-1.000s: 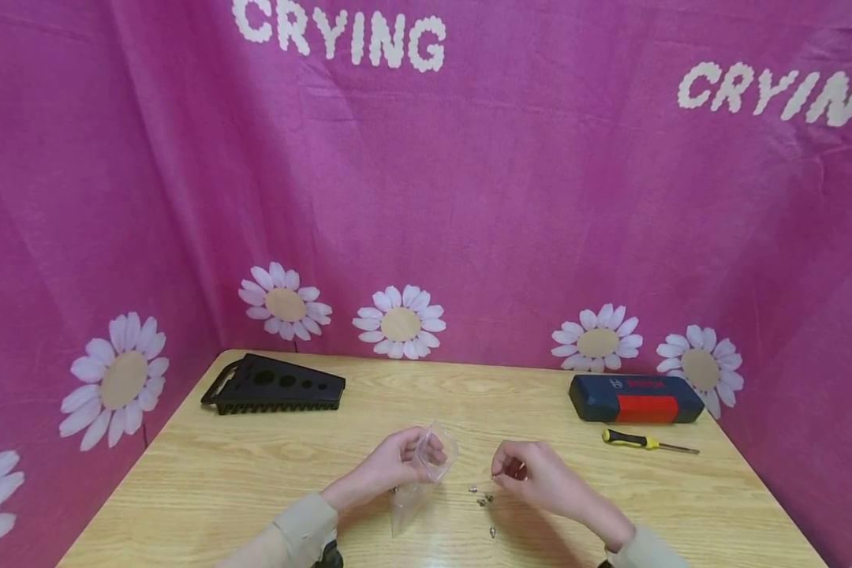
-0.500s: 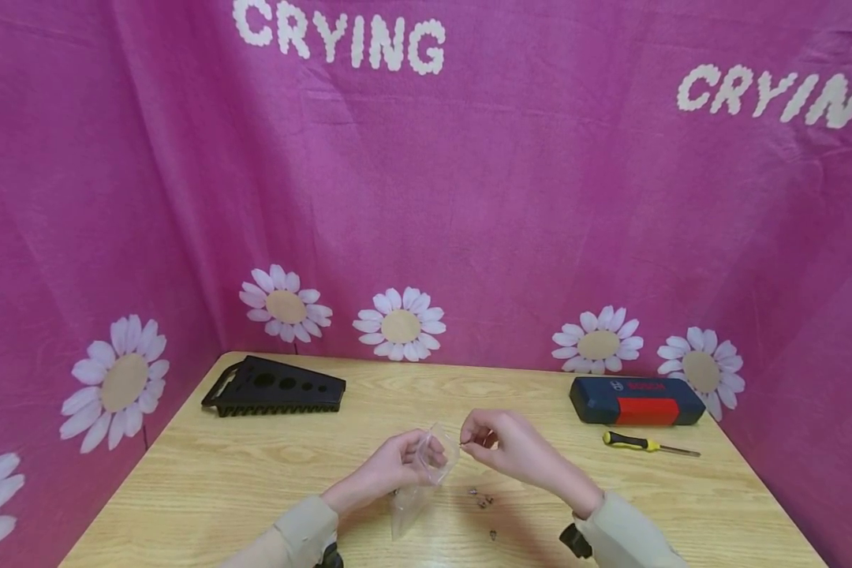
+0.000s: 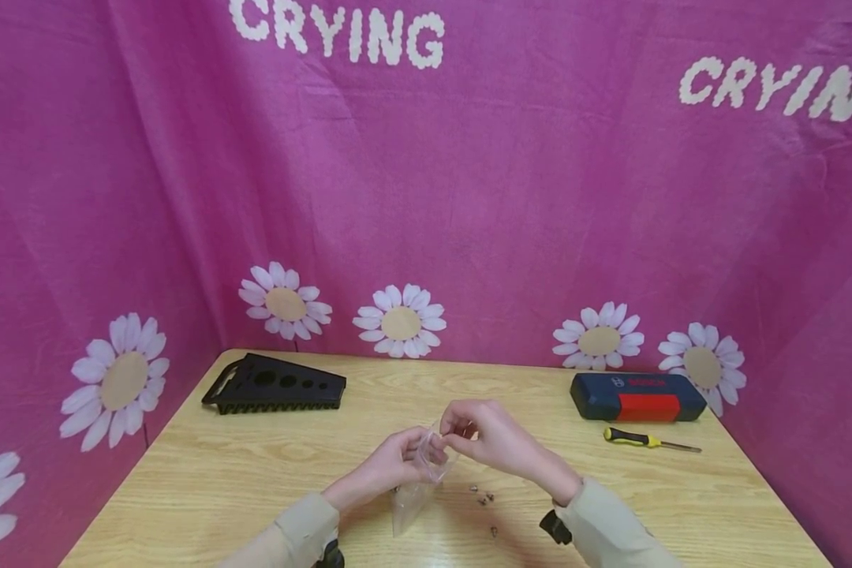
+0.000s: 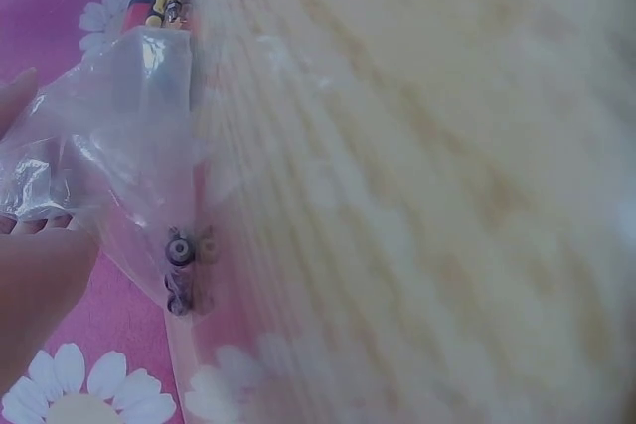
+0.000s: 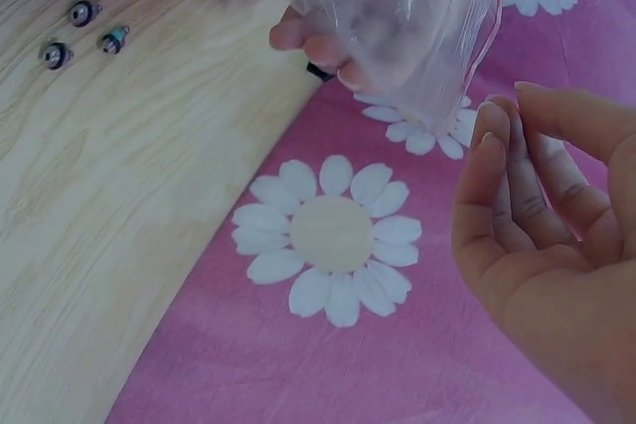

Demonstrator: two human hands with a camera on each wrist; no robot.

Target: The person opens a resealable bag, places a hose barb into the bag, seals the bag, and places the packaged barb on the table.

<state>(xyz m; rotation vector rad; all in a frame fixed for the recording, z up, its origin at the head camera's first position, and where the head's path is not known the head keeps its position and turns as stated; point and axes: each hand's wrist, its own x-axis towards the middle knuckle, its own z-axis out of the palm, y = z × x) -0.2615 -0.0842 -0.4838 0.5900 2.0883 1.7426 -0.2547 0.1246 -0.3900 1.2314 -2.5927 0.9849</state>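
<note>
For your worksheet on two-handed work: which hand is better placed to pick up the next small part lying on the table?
Probably the right hand. It holds nothing in the right wrist view and is nearer the loose parts. The left hand grips the bag, holding it up.

The pink backdrop cloth point(image 3: 511, 197) bears the white word "CRYING" at top left of centre, and the same word again at the upper right, where the frame edge cuts off its last letter. The blue and red case point(image 3: 637, 396) near the bench's far right corner carries red lettering, too small to read for certain.
</note>
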